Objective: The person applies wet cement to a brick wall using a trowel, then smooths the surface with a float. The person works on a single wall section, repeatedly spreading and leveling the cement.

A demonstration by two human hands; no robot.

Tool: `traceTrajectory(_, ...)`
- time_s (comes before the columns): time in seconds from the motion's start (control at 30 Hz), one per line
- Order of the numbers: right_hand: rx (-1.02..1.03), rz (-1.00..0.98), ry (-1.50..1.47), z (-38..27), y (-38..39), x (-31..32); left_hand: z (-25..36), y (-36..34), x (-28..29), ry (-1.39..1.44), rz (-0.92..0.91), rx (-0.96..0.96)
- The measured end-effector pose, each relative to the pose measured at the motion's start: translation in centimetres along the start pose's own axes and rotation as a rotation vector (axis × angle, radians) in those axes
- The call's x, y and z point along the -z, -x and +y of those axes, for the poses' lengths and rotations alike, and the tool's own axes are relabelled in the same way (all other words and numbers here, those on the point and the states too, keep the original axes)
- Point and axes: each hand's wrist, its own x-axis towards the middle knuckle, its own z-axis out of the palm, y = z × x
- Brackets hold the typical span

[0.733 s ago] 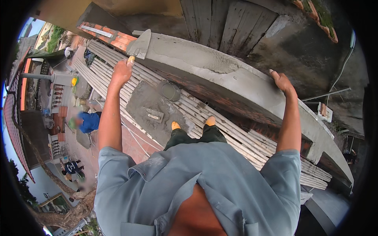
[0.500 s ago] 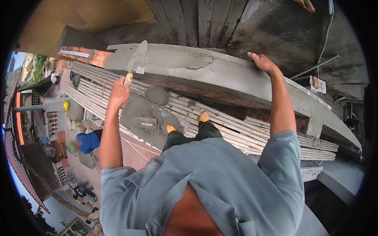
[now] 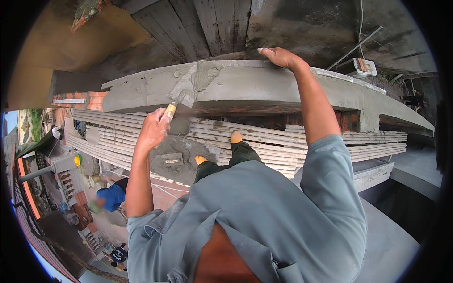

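Note:
My left hand (image 3: 155, 128) is closed around the handle of a trowel (image 3: 181, 94), its blade against wet grey mortar on a long curved concrete ledge (image 3: 255, 87). A thick ridge of mortar (image 3: 206, 75) lies beside the blade. My right hand (image 3: 285, 58) grips a thin board (image 3: 347, 81) along the ledge's far edge. Its thumb side shows, while the other fingers are hidden behind the edge. Below the ledge, a rectangular float (image 3: 169, 159) lies on a mortar-covered board (image 3: 181, 146), near a round grey mortar pan (image 3: 179, 126).
I stand in yellow boots (image 3: 236, 137) on scaffold poles (image 3: 273, 153) high above a tiled yard. Down left, a person in blue (image 3: 112, 195) bends over, and another person (image 3: 119, 254) is farther off. Bare bricks (image 3: 96, 100) show at the ledge's left end.
The trowel has moved right along the ledge, and mortar now lies ridged by its blade. My view has shifted. My right hand stays on the far edge.

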Motion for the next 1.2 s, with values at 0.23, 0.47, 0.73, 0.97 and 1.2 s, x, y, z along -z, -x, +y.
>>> traceTrajectory(0.23,-0.060,-0.003,-0.004,0.0,0.4,0.4,5.1,-1.6,-2.1,0.192,-0.271,0.031)
traceTrajectory(0.47,-0.082,-0.078,-0.120,0.8,-0.3,1.0,9.0,-1.7,-0.7,0.048,-0.168,-0.174)
traceTrajectory(0.73,-0.063,-0.100,-0.110,0.9,-0.6,1.5,10.0,-3.4,-1.9,-0.596,0.290,-0.547)
traceTrajectory(0.97,-0.056,-0.024,-0.092,0.7,0.0,1.2,11.6,-12.6,0.7,-0.230,0.099,-0.388)
traceTrajectory(1.2,-0.143,-0.062,-0.090,0.1,0.2,1.5,12.9,-24.6,-4.1,0.016,-0.218,-0.355)
